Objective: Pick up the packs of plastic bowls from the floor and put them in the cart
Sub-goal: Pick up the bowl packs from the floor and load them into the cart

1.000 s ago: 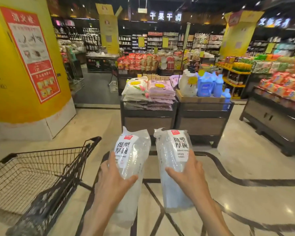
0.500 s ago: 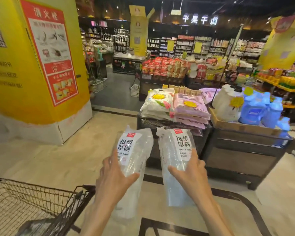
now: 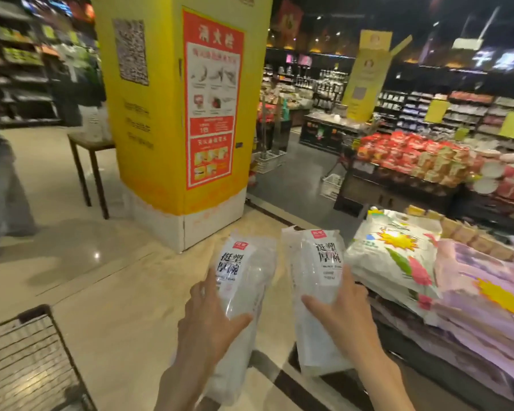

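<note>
Two clear packs of stacked plastic bowls, each with a white label, are held upright in front of me at waist height. My left hand point(image 3: 209, 318) grips the left pack point(image 3: 244, 280) around its middle, thumb across the front. My right hand point(image 3: 339, 315) grips the right pack point(image 3: 315, 271) the same way. The black wire cart point(image 3: 27, 360) shows only its near corner at the lower left, well left of and below both packs.
A yellow pillar point(image 3: 166, 114) with a red poster stands ahead. A display stand point(image 3: 428, 292) stacked with white and pink bags is close on my right. A small dark table point(image 3: 89, 161) and a person's leg point(image 3: 0, 188) are at the left. Beige floor lies between.
The view has swung left: the pillar now sits centre, the bag display moved to the right, and the cart slid to the lower-left corner. Both hands still hold the packs.
</note>
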The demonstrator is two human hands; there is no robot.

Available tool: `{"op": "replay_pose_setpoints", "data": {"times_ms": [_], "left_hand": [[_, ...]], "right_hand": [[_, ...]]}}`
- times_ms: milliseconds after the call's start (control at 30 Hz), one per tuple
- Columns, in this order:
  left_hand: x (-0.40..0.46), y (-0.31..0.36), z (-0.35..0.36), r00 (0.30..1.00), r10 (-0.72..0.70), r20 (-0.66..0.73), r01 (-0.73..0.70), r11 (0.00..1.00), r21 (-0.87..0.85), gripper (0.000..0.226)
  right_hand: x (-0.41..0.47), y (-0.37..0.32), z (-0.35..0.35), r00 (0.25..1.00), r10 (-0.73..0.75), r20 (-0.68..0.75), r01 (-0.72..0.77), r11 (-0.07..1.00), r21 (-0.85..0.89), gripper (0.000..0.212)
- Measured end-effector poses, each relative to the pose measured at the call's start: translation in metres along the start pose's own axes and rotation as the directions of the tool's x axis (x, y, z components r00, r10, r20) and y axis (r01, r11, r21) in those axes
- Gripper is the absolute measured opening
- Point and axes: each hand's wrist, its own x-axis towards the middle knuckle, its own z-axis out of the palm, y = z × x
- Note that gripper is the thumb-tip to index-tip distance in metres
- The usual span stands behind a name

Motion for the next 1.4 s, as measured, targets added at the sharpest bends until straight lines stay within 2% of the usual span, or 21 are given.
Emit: {"op": "replay_pose_setpoints", "data": {"times_ms": [200, 300, 367, 400, 467, 500, 567, 600, 667, 700, 733, 767, 800, 867, 900, 967, 1000, 1067, 1100, 1267, 1400], "left_hand": [[0.091, -0.036, -0.009, 0.962, -0.188, -0.199, 0.199, 0.979, 0.038, 0.119], [0.138, -0.056, -0.014, 0.886, -0.299, -0.354, 0.328, 0.944, 0.022, 0.118], [0.164, -0.072, -0.020, 0.757, -0.431, -0.492, 0.476, 0.879, -0.037, 0.119], [0.166, -0.071, -0.021, 0.759, -0.423, -0.494, 0.469, 0.882, -0.035, 0.120], [0.169, -0.082, -0.032, 0.606, -0.516, -0.605, 0.574, 0.811, -0.117, 0.120], [0.169, -0.084, -0.032, 0.614, -0.520, -0.594, 0.566, 0.814, -0.127, 0.120], [0.156, -0.096, -0.045, 0.433, -0.593, -0.678, 0.656, 0.724, -0.214, 0.120], [0.154, -0.100, -0.046, 0.429, -0.608, -0.668, 0.658, 0.717, -0.230, 0.120], [0.135, -0.111, -0.058, 0.224, -0.641, -0.734, 0.695, 0.633, -0.340, 0.122], [0.133, -0.116, -0.060, 0.211, -0.638, -0.740, 0.697, 0.629, -0.344, 0.122], [0.122, -0.126, -0.066, 0.111, -0.638, -0.762, 0.714, 0.584, -0.385, 0.123], [0.111, -0.133, -0.069, 0.010, -0.643, -0.766, 0.728, 0.530, -0.435, 0.123], [0.109, -0.135, -0.071, 0.001, -0.654, -0.756, 0.727, 0.520, -0.449, 0.124], [0.087, -0.163, -0.080, -0.168, -0.616, -0.770, 0.719, 0.458, -0.523, 0.127], [0.085, -0.164, -0.083, -0.181, -0.619, -0.764, 0.716, 0.450, -0.534, 0.130], [0.068, -0.194, -0.094, -0.331, -0.585, -0.740, 0.669, 0.408, -0.622, 0.136], [0.068, -0.194, -0.095, -0.331, -0.586, -0.740, 0.652, 0.425, -0.628, 0.140], [0.055, -0.227, -0.102, -0.457, -0.554, -0.696, 0.588, 0.399, -0.704, 0.142], [0.054, -0.226, -0.101, -0.457, -0.551, -0.698, 0.589, 0.400, -0.702, 0.142], [0.037, -0.285, -0.109, -0.627, -0.569, -0.532, 0.507, 0.221, -0.833, 0.140], [0.031, -0.316, -0.104, -0.690, -0.548, -0.473, 0.476, 0.148, -0.867, 0.136]], "right_hand": [[0.128, -0.062, 0.085, 0.974, -0.153, 0.169, 0.153, 0.988, 0.015, 0.116], [0.191, -0.098, 0.139, 0.912, -0.307, 0.270, 0.302, 0.951, 0.064, 0.110], [0.238, -0.137, 0.191, 0.789, -0.469, 0.398, 0.458, 0.880, 0.128, 0.110], [0.243, -0.138, 0.191, 0.791, -0.465, 0.397, 0.460, 0.880, 0.115, 0.112], [0.265, -0.184, 0.239, 0.637, -0.596, 0.489, 0.566, 0.792, 0.228, 0.114], [0.269, -0.187, 0.240, 0.641, -0.577, 0.506, 0.567, 0.801, 0.195, 0.114], [0.265, -0.233, 0.287, 0.471, -0.652, 0.594, 0.637, 0.717, 0.283, 0.111], [0.265, -0.234, 0.290, 0.478, -0.632, 0.610, 0.641, 0.726, 0.249, 0.109], [0.242, -0.275, 0.333, 0.304, -0.710, 0.635, 0.671, 0.633, 0.386, 0.106], [0.241, -0.277, 0.338, 0.312, -0.695, 0.648, 0.668, 0.645, 0.371, 0.106], [0.223, -0.296, 0.358, 0.228, -0.723, 0.653, 0.683, 0.596, 0.422, 0.107], [0.204, -0.312, 0.379, 0.130, -0.739, 0.661, 0.693, 0.544, 0.472, 0.109], [0.201, -0.315, 0.382, 0.124, -0.727, 0.676, 0.701, 0.546, 0.458, 0.110], [0.157, -0.342, 0.417, -0.021, -0.761, 0.648, 0.700, 0.451, 0.553, 0.111], [0.152, -0.344, 0.416, -0.042, -0.764, 0.644, 0.703, 0.435, 0.562, 0.113], [0.109, -0.368, 0.447, -0.194, -0.782, 0.592, 0.672, 0.334, 0.661, 0.115], [0.105, -0.369, 0.445, -0.211, -0.768, 0.605, 0.679, 0.330, 0.656, 0.115], [0.066, -0.393, 0.475, -0.326, -0.742, 0.586, 0.649, 0.276, 0.709, 0.113], [0.062, -0.392, 0.473, -0.338, -0.734, 0.589, 0.652, 0.269, 0.709, 0.113], [-0.009, -0.417, 0.537, -0.472, -0.688, 0.551, 0.579, 0.229, 0.782, 0.124], [-0.041, -0.412, 0.574, -0.548, -0.606, 0.577, 0.581, 0.221, 0.783, 0.122]]}}
